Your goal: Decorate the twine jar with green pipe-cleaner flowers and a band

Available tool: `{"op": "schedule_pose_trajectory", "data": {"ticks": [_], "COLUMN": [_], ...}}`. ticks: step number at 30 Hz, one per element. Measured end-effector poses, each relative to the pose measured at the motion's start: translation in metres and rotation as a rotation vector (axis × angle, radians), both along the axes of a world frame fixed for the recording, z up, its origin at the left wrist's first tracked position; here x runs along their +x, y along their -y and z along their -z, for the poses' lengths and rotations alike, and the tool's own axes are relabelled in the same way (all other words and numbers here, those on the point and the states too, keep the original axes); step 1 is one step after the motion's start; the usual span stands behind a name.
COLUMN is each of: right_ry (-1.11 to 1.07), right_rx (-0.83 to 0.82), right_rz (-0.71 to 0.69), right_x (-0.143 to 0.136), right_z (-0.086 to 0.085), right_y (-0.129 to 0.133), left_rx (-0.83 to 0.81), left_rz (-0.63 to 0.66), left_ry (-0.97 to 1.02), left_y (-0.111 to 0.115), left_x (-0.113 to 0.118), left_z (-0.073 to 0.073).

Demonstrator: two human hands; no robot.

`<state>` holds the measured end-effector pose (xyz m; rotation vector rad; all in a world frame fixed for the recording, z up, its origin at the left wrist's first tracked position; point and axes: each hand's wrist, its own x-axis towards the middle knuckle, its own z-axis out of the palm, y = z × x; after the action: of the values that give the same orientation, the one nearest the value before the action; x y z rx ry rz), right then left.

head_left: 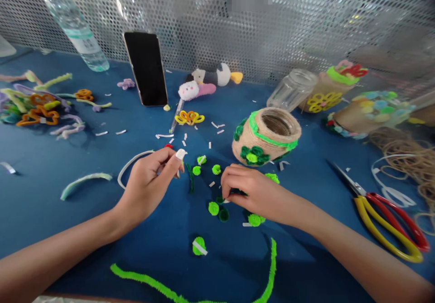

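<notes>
My left hand (149,178) is closed, pinching a small white piece (181,154) between thumb and fingers. My right hand (249,187) rests low over the table, fingers curled down beside dark green and light green discs; what its fingertips hold is too small to name. Around both hands lie light green discs (214,209), a dark green disc (224,215) and scraps of white strip. Behind my right hand, a twine-wrapped jar (267,135) leans tilted, with a green band and a green flower. A long light green pipe cleaner (146,278) curves along the near edge.
Scissors (384,221) and loose twine (411,162) lie at the right. Decorated jars and a glass jar (292,90) stand behind. A phone (146,69), a bottle (81,36), crocheted figures (200,88) and a pipe cleaner pile (42,101) are further back and left.
</notes>
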<state>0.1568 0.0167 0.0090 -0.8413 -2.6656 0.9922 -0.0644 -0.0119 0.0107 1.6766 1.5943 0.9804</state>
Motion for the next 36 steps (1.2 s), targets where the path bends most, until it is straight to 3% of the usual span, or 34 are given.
{"op": "schedule_pose_trajectory", "data": {"ticks": [5,9,13,17,20,23,26,29,32,36], "right_ry": [0.065,0.072,0.016,0.139,0.233,0.088,-0.152,-0.227,-0.238,-0.113], "right_rx": [0.021,0.066,0.311,0.56,0.597,0.436,-0.055,-0.473,-0.54,-0.331], "right_rz": [-0.113,-0.06,0.083,0.039,0.039,0.172,0.397,0.5,0.504,0.402], "right_x": [0.004,0.005,-0.008,-0.033,-0.047,-0.049,-0.041,-0.032,-0.027,-0.028], "right_z": [-0.002,-0.009,-0.004,0.01,0.017,0.014,0.004,-0.003,-0.002,0.005], "right_y": [0.0,0.001,0.004,0.002,-0.002,-0.005,-0.003,0.003,0.007,0.008], "left_rx": [0.019,0.026,0.054,0.029,0.012,0.016,-0.011,-0.054,-0.073,-0.074], "left_rz": [0.034,0.024,-0.021,-0.021,-0.015,-0.013,-0.008,0.01,0.009,0.014], "left_ry": [0.004,0.028,-0.007,0.032,0.068,0.086,0.135,0.175,0.166,0.152], "left_y": [0.001,0.001,-0.001,-0.001,-0.001,0.0,-0.001,-0.002,-0.003,-0.003], "left_x": [-0.002,-0.003,-0.003,-0.002,-0.001,-0.001,-0.002,-0.004,-0.005,-0.004], "left_z": [0.002,0.007,0.007,0.002,-0.001,-0.002,-0.002,-0.002,-0.004,-0.003]}}
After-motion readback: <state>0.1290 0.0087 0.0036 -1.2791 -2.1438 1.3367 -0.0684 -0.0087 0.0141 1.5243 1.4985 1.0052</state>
